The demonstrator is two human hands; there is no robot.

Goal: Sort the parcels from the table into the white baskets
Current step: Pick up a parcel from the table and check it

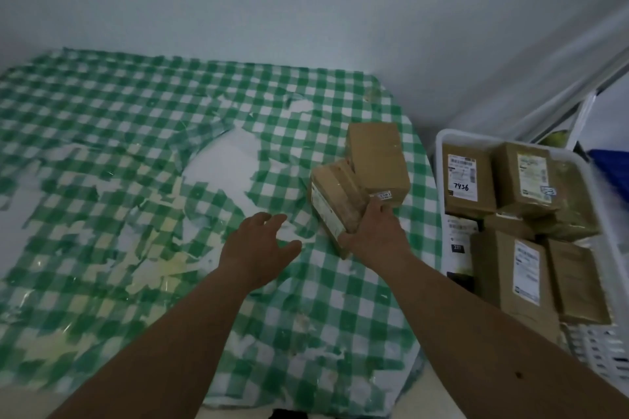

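Two brown parcels remain on the bench [143, 133], near its right edge and just beside the white basket [442, 146]. The front parcel [335, 201] lies tilted, with the back parcel [377, 160] leaning on or touching it. The right hand [372, 235] has its grip curled round the near corner of the front parcel, thumb at the lower edge and fingers up toward a small sticker on the back one. The left hand [260, 245] hovers just left of them, its grip wide and holding nothing. These look like stiff cardboard boxes wrapped in glossy tape — probably light enough for one hand, but the tape may be slippery, so a hold across opposite edges seems safer than a pinch at one corner. The basket already holds several taped boxes with white shipping labels; one labelled box [468, 177] bears handwritten "7936". The sticker's digits and the front parcel's side label are too blurred to read.
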